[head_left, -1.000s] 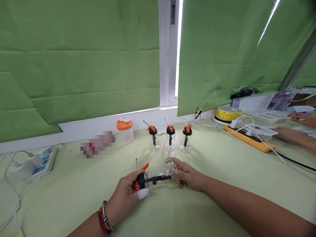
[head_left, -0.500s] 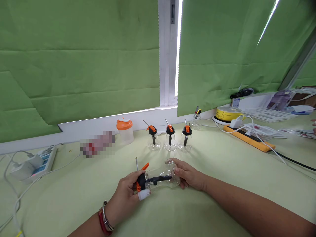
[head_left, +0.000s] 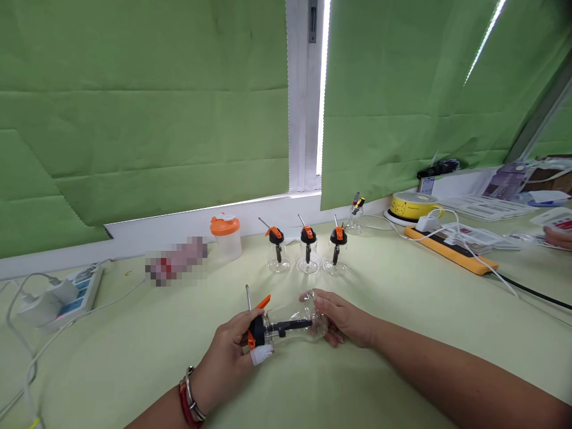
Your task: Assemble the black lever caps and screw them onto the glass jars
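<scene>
A clear dispenser bottle [head_left: 295, 316] lies on its side between my hands, just above or on the table. My left hand [head_left: 235, 342], a white wrap on its thumb, is closed around the black and orange cap [head_left: 257, 329], from which a thin metal spout points up. Inside the bottle runs a black tube [head_left: 292, 325]. My right hand [head_left: 342, 316] grips the wide, rounded base end. Three similar bottles [head_left: 308, 247] stand upright in a row beyond my hands, each with a black and orange cap and a metal spout.
Behind stands an orange-lidded cup [head_left: 226, 238]; a blurred pink item [head_left: 176, 262] lies left of it. Power strips [head_left: 451, 250] with trailing cables sit on both sides. A jar of screwdrivers [head_left: 356, 217] and a yellow tin [head_left: 411, 205] stand back right. Another person's hand [head_left: 558, 237] shows at the right edge.
My right hand's fingers have shifted slightly at the bottle's base, and the bottle has barely moved. At the right edge, the other person's hand has come further in beside a white and red packet.
</scene>
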Available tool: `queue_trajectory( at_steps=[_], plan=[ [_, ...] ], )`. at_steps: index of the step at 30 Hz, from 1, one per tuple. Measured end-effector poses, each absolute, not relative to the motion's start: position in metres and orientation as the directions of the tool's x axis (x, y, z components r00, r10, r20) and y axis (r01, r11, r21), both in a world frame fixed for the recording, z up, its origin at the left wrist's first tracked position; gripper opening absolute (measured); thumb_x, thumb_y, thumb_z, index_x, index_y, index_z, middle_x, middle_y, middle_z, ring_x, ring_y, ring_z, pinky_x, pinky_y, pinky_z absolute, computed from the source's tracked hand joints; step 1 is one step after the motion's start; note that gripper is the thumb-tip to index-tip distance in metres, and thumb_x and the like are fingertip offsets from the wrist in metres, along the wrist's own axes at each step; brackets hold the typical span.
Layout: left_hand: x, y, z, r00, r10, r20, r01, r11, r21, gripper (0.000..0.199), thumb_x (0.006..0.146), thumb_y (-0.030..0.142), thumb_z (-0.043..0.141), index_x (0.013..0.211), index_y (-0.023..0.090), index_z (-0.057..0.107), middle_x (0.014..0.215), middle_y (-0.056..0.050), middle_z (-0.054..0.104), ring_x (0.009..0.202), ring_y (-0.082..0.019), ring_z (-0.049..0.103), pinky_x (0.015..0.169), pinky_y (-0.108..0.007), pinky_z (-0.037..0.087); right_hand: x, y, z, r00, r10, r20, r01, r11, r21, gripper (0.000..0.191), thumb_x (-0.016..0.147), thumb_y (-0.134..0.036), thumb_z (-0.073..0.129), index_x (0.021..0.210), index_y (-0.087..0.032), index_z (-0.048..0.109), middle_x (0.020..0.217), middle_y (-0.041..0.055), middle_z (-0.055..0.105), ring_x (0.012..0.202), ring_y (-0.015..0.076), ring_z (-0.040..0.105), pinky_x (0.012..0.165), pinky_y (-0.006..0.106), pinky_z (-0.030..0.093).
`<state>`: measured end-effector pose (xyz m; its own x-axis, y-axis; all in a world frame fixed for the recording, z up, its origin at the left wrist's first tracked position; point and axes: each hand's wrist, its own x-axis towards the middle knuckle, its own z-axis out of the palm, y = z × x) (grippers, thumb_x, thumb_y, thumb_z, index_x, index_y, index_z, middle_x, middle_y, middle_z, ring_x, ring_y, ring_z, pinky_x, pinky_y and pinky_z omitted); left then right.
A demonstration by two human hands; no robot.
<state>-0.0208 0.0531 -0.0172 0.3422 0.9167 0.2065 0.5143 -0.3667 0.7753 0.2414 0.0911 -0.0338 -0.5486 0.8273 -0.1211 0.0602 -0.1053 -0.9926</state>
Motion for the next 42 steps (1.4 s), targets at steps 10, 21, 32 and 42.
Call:
queue_trajectory(
  at_steps=[10,21,32,42],
  plan=[
    [-0.0210,0.0516,-0.0148,0.368,0.903,0.219,0.502,-0.392,0.771,0.049,0.074,0.037,0.068,0.118,0.017,0.059,0.099,-0.006,0.066,0.083,-0.017,0.060,0.076,-0.027,0.051,0.2398,0.0910,-0.0347,-0.526,0.812,-0.251,0.047,-0.268,-0.962,0.056,0.085,-0.065,0.037,0.112,-0.017,0.046,0.064,0.0014,0.065,0.030,0.0072,0.047,0.027,0.015,0.023],
    [-0.0190,0.0479,-0.0134,0.346,0.907,0.240,0.520,-0.398,0.755,0.049,0.072,0.036,0.069,0.115,0.013,0.061,0.098,-0.009,0.066,0.081,-0.018,0.062,0.075,-0.027,0.052,0.2405,0.0918,-0.0313,-0.561,0.757,-0.336,0.069,-0.362,-0.930,0.053,0.087,-0.065,0.031,0.103,-0.018,0.047,0.058,0.0032,0.067,0.028,0.0086,0.046,0.026,0.015,0.024],
    [-0.0205,0.0486,-0.0151,0.369,0.879,0.300,0.527,-0.464,0.712,0.044,0.073,0.035,0.069,0.112,0.016,0.061,0.096,-0.007,0.067,0.078,-0.016,0.062,0.072,-0.026,0.052,0.2393,0.0904,-0.0309,-0.583,0.733,-0.350,0.025,-0.414,-0.910,0.051,0.085,-0.065,0.035,0.103,-0.019,0.047,0.059,0.0027,0.066,0.033,0.0092,0.050,0.029,0.014,0.030],
    [-0.0212,0.0496,-0.0165,0.355,0.905,0.233,0.525,-0.400,0.751,0.041,0.074,0.037,0.067,0.109,0.016,0.060,0.088,-0.005,0.063,0.074,-0.015,0.057,0.068,-0.025,0.050,0.2414,0.0900,-0.0372,-0.624,0.771,-0.129,-0.135,-0.269,-0.954,0.056,0.077,-0.050,0.064,0.118,-0.021,0.040,0.073,0.0012,0.063,0.053,0.0120,0.059,0.043,0.019,0.042]
  ],
)
